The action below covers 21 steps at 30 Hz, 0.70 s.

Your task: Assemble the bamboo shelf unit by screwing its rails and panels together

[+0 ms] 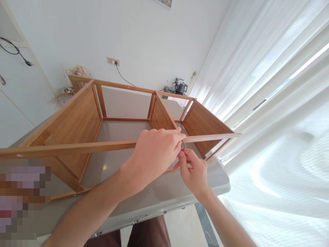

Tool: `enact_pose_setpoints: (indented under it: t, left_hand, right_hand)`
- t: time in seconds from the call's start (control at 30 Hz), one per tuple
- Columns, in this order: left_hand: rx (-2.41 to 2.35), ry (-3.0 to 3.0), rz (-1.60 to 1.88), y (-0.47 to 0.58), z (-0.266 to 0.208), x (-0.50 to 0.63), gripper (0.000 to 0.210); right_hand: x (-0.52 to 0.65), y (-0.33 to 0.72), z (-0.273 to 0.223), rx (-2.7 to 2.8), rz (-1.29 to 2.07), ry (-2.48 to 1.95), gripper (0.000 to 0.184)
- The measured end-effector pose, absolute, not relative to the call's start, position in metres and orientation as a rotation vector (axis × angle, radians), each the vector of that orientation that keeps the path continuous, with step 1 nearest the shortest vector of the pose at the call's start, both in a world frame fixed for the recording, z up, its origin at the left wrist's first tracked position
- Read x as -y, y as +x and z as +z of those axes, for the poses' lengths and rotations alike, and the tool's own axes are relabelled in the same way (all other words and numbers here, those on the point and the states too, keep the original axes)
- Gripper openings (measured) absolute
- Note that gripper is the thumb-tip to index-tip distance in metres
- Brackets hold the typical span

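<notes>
A wooden frame with panels (166, 120) lies on a grey table. My left hand (156, 147) is closed over its front rail (210, 138), where the rail meets the middle panel. Just below those fingers, my right hand (194, 169) pinches a small dark bent metal piece, by its look a hex key (183, 146). The key's upper end reaches the rail beside my left fingertips; whether it sits in a screw is hidden. My left hand covers part of the rail and the joint.
The frame spans most of the grey table (159, 195), its left rail end sticking out toward me. White curtains (277, 137) hang at the right. Behind stand a black kettle (182, 87) and dried plants (78, 71). A plugged-in cord runs from a wall socket (113, 61). Part of the lower left is pixelated.
</notes>
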<state>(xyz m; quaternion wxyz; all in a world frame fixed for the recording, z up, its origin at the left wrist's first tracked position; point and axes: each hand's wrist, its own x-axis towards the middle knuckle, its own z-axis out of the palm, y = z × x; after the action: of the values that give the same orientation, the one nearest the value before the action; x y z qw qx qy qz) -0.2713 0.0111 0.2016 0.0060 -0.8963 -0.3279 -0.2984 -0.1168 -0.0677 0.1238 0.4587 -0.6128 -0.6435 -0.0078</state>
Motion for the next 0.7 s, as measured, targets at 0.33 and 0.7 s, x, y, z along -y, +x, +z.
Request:
enact_pose_setpoints:
  t: [0.33,0.7]
  left_hand:
    - [1.029,-2.826,-0.905,-0.272,0.2,-0.013,0.032]
    - [1.098,-2.82,-0.937,-0.269,0.2,-0.01,0.03]
  right_hand:
    - [0.067,-0.124,0.112,1.445,0.164,-1.461,0.01]
    - [0.072,-0.096,0.119,1.656,-0.187,-1.495,0.017]
